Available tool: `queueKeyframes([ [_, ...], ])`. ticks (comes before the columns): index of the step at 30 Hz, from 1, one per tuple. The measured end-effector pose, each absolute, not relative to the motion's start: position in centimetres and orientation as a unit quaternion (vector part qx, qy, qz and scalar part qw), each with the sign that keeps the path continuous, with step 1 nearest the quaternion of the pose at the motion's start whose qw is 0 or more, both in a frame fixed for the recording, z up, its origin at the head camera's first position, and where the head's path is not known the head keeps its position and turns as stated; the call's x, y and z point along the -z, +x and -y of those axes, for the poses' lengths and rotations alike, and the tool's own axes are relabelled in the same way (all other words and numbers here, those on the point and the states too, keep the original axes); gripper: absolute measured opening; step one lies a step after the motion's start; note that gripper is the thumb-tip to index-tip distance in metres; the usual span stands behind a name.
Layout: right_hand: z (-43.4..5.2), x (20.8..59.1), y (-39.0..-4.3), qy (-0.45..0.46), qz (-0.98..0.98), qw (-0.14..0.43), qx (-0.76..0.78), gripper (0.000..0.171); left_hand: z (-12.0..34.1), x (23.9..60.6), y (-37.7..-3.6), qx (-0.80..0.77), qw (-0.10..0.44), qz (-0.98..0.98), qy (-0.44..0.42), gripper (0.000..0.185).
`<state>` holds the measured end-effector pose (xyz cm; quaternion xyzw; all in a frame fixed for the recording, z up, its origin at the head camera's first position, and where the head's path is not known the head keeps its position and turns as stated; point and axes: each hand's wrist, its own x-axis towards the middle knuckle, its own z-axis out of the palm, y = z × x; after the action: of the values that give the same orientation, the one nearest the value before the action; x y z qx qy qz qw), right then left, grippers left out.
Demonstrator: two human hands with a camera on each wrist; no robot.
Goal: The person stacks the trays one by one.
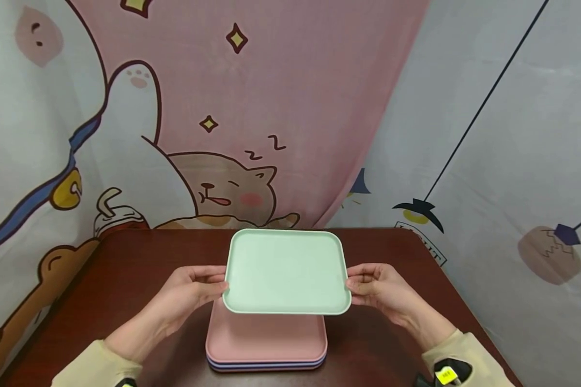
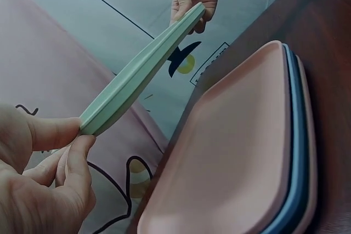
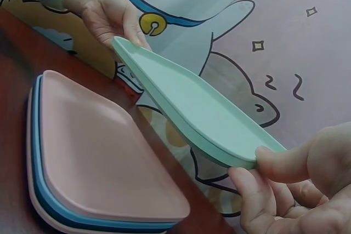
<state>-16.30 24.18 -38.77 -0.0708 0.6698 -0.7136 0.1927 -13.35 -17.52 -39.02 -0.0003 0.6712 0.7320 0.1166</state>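
A pale green rectangular tray (image 1: 287, 271) with rounded corners is held up in the air between both hands. My left hand (image 1: 188, 294) pinches its left short edge, thumb on the upper side and fingers beneath. At the opposite short edge my right hand (image 1: 386, 293) pinches it the same way. Below and nearer to me, a pink tray (image 1: 267, 338) tops a stack on the table. A blue tray (image 2: 293, 152) lies under it, with another pinkish tray (image 2: 308, 163) at the bottom. Both wrist views show the green tray apart from the stack.
The stack stands on a dark reddish-brown table (image 1: 150, 247). Behind the table hangs a cloth (image 1: 310, 97) printed with cartoon animals, and it also runs along both sides. The table's right edge slants toward me beside my right forearm.
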Motion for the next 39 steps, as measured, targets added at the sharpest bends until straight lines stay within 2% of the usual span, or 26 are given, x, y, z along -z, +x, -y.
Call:
queueKeyframes([
  [10, -23.3, 40.6, -15.6, -0.071, -0.661, 0.207, 0.717, 0.019, 18.6, 41.6, -12.1, -0.739, 0.134, -0.66, -0.004, 0.055],
  [39, -22.2, 44.7, -14.3, -0.062, -0.652, 0.235, 0.718, 0.014, 20.1, 45.5, -10.3, -0.766, 0.161, -0.622, -0.026, 0.057],
])
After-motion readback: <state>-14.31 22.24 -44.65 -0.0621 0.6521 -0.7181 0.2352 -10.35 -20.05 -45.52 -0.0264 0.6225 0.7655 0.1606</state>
